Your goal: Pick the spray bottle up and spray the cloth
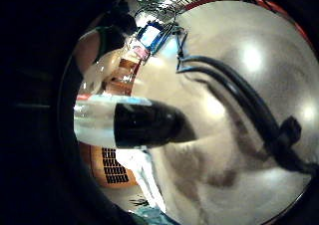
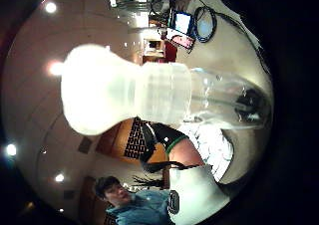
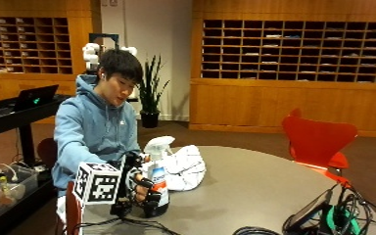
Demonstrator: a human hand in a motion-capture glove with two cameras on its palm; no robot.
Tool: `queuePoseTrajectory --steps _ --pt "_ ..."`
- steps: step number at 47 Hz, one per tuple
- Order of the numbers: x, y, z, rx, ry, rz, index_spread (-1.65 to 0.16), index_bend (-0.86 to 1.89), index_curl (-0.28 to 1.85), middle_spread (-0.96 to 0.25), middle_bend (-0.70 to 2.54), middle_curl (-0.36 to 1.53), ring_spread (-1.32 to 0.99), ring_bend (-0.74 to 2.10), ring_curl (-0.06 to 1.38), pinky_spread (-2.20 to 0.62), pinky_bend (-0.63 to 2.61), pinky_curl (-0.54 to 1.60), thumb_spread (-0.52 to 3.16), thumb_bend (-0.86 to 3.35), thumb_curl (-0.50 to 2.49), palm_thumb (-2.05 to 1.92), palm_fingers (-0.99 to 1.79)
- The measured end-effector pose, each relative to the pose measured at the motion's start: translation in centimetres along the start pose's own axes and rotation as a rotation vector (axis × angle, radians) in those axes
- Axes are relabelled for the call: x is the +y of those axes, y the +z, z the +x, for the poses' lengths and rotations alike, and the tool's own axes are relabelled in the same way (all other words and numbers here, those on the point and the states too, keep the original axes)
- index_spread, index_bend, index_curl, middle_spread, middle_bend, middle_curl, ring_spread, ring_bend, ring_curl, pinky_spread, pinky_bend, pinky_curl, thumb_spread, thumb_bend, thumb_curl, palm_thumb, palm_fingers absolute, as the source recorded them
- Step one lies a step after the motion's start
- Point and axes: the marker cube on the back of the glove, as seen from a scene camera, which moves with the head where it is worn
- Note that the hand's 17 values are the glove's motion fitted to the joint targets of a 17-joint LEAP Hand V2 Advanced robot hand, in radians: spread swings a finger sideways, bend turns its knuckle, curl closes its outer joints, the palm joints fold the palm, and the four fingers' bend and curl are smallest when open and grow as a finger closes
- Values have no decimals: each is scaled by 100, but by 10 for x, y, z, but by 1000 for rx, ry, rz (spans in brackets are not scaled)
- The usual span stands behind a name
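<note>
Round table (image 3: 253, 191): gloved right hand (image 3: 141, 188), fingers curled round spray bottle (image 3: 156, 178); bottle base hidden; cloth (image 3: 185, 166) just behind.

The spray bottle (image 3: 156, 176) stood upright near the table's edge, clear-bodied with a white trigger head and a red-and-blue label, gripped round its body. Just behind it, touching or nearly so, the white cloth (image 3: 184, 168) lay bunched in a heap.
</note>
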Motion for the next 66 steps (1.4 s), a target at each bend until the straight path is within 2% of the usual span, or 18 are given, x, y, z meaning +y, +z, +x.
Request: queuePoseTrajectory --steps 19,29,38,53,59,66 --pt "-16 11 4 32 19 -124 -28 9 9 -3 29 36 1 53 32 17 67 37 83 -4 32 44 25" --pt "-18 16 -7 8 8 -187 -31 15 14 -5 31 36 -1 49 30 17 59 35 82 -3 32 44 36" --pt "-23 20 -17 15 -5 -179 -35 17 19 -9 30 36 -7 52 31 11 48 32 85 -2 34 53 59" --pt "-22 39 -37 51 -13 -231 -31 16 30 -15 34 39 -17 54 34 -6 32 31 78 6 46 89 119" --pt "-11 53 -55 185 -15 -330 -28 21 35 -16 40 42 -19 48 35 -12 30 33 65 3 51 96 128" --pt "13 68 -90 478 -73 -456 -25 23 39 -15 46 44 -19 48 36 -17 28 33 53 -1 57 99 132"
